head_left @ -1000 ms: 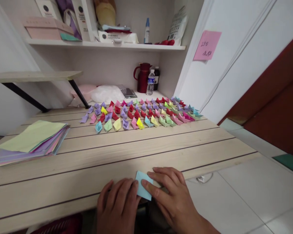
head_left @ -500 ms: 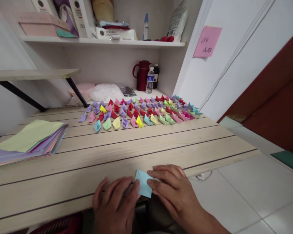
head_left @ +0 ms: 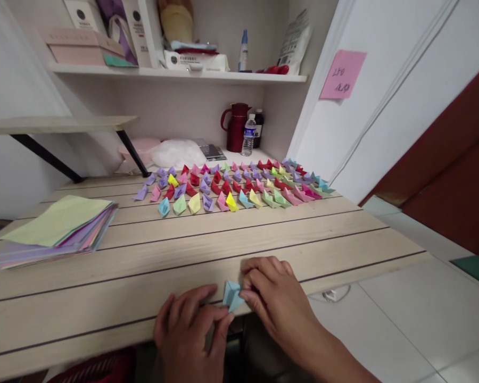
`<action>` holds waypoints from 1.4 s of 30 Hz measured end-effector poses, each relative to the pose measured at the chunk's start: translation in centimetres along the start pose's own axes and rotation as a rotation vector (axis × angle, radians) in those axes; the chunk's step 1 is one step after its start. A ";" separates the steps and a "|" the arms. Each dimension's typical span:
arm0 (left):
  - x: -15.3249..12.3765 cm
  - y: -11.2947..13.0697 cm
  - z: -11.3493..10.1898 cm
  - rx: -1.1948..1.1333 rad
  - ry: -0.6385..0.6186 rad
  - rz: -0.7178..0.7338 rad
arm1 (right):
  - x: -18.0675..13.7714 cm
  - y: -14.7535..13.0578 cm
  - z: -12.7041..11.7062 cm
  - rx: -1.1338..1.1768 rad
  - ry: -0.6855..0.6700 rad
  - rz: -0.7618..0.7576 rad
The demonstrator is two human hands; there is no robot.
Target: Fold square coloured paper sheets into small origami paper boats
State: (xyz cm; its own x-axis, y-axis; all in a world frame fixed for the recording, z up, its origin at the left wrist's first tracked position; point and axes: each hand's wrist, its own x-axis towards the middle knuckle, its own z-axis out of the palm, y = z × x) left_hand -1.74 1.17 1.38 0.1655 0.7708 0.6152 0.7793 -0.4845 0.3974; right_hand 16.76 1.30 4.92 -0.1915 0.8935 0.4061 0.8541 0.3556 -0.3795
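Observation:
A small light-blue folded paper (head_left: 232, 296) is at the table's front edge, with one flap partly raised. My left hand (head_left: 191, 324) pinches its lower left corner between thumb and forefinger. On the other side, my right hand (head_left: 273, 292) grips the right edge with thumb and curled fingers. Rows of folded paper boats (head_left: 247, 199) in red, purple, pink, yellow, green and blue stand farther back. To the left lies a fanned stack of coloured paper sheets (head_left: 59, 221), pale yellow on top.
The slatted wooden table (head_left: 151, 266) ends just below my hands. Behind the boats stand a dark red jug (head_left: 236, 127) and a water bottle (head_left: 248, 135). A raised shelf (head_left: 64, 124) on black legs is at left; a pink note (head_left: 343, 74) hangs on the right wall.
The blue paper has gone from a flat square to a narrower shape with a lifted flap. My right hand's fingers have curled in around its edge. The view has shifted slightly.

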 end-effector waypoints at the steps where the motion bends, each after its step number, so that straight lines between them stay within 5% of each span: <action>1: 0.1 0.2 0.0 0.015 -0.010 -0.012 | 0.0 -0.1 0.2 -0.016 0.004 0.000; 7: 0.6 1.0 0.2 0.060 -0.019 -0.057 | -0.1 -0.2 0.5 -0.036 0.066 0.013; 13: 0.3 0.7 0.5 -0.011 0.011 -0.058 | -0.7 0.4 -0.7 0.151 -0.015 -0.077; 22: 0.1 0.2 0.0 -0.051 0.031 0.012 | -1.4 0.3 1.4 0.117 0.206 -0.089; 32: 1.1 1.5 0.7 -0.065 0.047 -0.125 | -1.3 0.3 0.7 0.136 0.096 -0.049; 35: 0.9 1.0 0.7 -0.066 0.067 -0.089 | -1.6 0.7 0.0 0.159 0.048 -0.147; 42: 0.0 -0.8 0.8 0.112 0.019 0.158 | -1.8 0.7 0.6 0.067 0.246 -0.256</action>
State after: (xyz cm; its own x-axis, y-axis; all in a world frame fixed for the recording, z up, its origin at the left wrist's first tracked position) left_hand -1.90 1.86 0.55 0.2806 0.6806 0.6768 0.8072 -0.5488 0.2173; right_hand 17.45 0.11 3.41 -0.2664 0.6832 0.6799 0.7586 0.5838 -0.2895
